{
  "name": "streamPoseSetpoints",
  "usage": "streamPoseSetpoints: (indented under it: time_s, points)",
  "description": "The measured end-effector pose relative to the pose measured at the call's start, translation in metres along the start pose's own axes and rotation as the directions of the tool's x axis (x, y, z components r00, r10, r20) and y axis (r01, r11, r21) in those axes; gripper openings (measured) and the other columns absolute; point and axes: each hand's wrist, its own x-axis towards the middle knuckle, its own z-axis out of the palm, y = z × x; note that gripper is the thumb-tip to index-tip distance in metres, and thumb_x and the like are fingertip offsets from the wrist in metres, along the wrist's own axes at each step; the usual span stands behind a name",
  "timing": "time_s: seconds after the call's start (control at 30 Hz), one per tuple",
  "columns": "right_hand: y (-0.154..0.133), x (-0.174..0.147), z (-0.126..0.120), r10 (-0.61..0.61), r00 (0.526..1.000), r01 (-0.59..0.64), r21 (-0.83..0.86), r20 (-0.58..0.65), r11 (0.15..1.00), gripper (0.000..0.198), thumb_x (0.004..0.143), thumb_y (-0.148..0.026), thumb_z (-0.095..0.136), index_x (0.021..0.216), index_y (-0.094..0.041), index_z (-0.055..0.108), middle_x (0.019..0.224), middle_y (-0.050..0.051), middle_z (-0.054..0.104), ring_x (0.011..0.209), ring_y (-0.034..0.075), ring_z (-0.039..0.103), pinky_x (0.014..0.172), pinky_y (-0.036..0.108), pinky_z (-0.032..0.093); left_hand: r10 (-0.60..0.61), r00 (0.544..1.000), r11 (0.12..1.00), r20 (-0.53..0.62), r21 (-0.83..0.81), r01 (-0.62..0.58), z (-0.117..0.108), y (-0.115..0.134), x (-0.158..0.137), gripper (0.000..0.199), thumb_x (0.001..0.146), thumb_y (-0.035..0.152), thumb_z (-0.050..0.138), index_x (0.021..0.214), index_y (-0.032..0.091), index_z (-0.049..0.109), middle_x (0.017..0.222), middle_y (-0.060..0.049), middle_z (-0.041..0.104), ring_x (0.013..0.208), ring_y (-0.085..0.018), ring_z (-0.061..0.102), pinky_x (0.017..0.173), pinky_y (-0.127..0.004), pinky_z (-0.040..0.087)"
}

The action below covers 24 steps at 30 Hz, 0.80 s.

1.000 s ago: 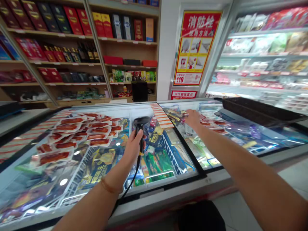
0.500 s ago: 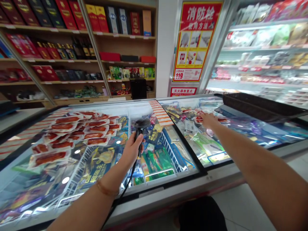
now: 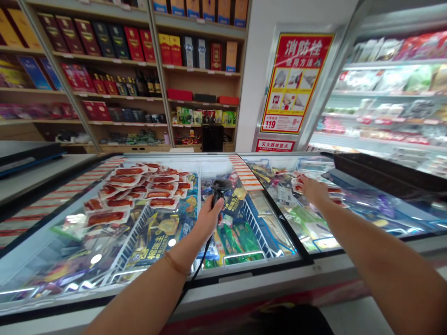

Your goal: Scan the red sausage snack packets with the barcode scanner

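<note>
Your left hand grips a black scanner; your right hand, closure indeterminate, is at red packets toward the freezer far edge.

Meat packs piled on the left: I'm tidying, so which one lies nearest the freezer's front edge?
The front-left pack, lowest in the picture; all the others lie farther back.

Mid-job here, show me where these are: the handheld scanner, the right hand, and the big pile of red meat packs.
Handheld scanner (image 3: pixel 221 184), head view: on its dark head.
Right hand (image 3: pixel 314 190), head view: on the back of it.
Pile of red meat packs (image 3: pixel 139 190), head view: near its middle.
</note>
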Motion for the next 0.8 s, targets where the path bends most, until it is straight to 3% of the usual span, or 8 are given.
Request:
streamPoseSetpoints:
  time_s: [0.1, 0.17, 0.3, 0.47, 0.67, 0.8]
  points:
    - [-0.028, 0.008, -0.009, -0.026, 0.998, 0.047, 0.351, -0.063, 0.935, 0.037, 0.093, -0.026, 0.037, 0.122, -0.013, 0.056, 0.117, 0.022, 0.064, 0.109, 0.034, 0.06, 0.093, 0.05, 0.043, 0.006, 1.0, 1.0, -0.01, -0.005, -0.006, -0.001, 0.0, 0.001, 0.044, 0.074, 0.056, 0.067, 0.09, 0.019, 0.052, 0.07, 0.003, 0.056, 0.042, -0.008, 0.047, 0.039, -0.022, 0.035]
    - [-0.056, 0.015, -0.013, -0.084, 0.995, 0.097, 0.45, -0.049, 0.888, 0.035, 0.093, -0.03, 0.037, 0.116, -0.014, 0.057, 0.105, 0.018, 0.068, 0.097, 0.032, 0.063, 0.088, 0.047, 0.047, 0.014, 1.0, 1.0, -0.013, -0.005, -0.014, -0.001, 0.0, 0.002, 0.044, 0.074, 0.056, 0.067, 0.09, 0.019, 0.052, 0.071, 0.003, 0.056, 0.042, -0.008, 0.047, 0.039, -0.023, 0.035]
    - [-0.119, 0.02, -0.007, -0.217, 0.975, 0.208, 0.556, -0.05, 0.805, 0.03, 0.092, -0.038, 0.043, 0.111, -0.021, 0.058, 0.1, 0.007, 0.07, 0.089, 0.025, 0.065, 0.083, 0.038, 0.051, 0.028, 1.0, 1.0, -0.007, -0.005, -0.028, -0.002, -0.002, 0.004, 0.045, 0.073, 0.058, 0.066, 0.09, 0.019, 0.052, 0.071, 0.003, 0.056, 0.041, -0.008, 0.047, 0.038, -0.023, 0.035]
    - [-0.181, -0.005, 0.021, -0.231, 0.969, 0.233, 0.607, -0.083, 0.76, 0.032, 0.081, -0.031, 0.056, 0.111, -0.021, 0.058, 0.097, 0.007, 0.07, 0.088, 0.027, 0.066, 0.08, 0.04, 0.052, 0.043, 0.999, 0.999, -0.007, -0.022, -0.044, -0.005, -0.001, 0.006, 0.048, 0.071, 0.06, 0.067, 0.088, 0.019, 0.05, 0.07, 0.004, 0.056, 0.041, -0.007, 0.046, 0.038, -0.022, 0.033]
    - [-0.198, -0.036, 0.032, -0.108, 0.992, 0.128, 0.558, -0.069, 0.82, 0.034, 0.087, -0.034, 0.054, 0.118, -0.021, 0.054, 0.097, 0.012, 0.07, 0.085, 0.031, 0.066, 0.076, 0.04, 0.049, 0.024, 0.999, 0.999, -0.033, -0.047, -0.026, -0.005, 0.003, 0.006, 0.048, 0.07, 0.061, 0.069, 0.086, 0.02, 0.049, 0.069, 0.004, 0.055, 0.039, -0.007, 0.046, 0.037, -0.022, 0.032]
    - [-0.196, -0.039, 0.027, -0.154, 0.976, 0.213, 0.537, -0.153, 0.817, 0.032, 0.086, -0.028, 0.053, 0.118, -0.02, 0.053, 0.104, 0.013, 0.067, 0.092, 0.029, 0.065, 0.08, 0.039, 0.049, 0.05, 0.999, 0.999, 0.012, -0.007, -0.05, -0.005, 0.004, 0.003, 0.048, 0.072, 0.062, 0.067, 0.087, 0.019, 0.05, 0.071, 0.004, 0.055, 0.041, -0.007, 0.046, 0.039, -0.022, 0.033]
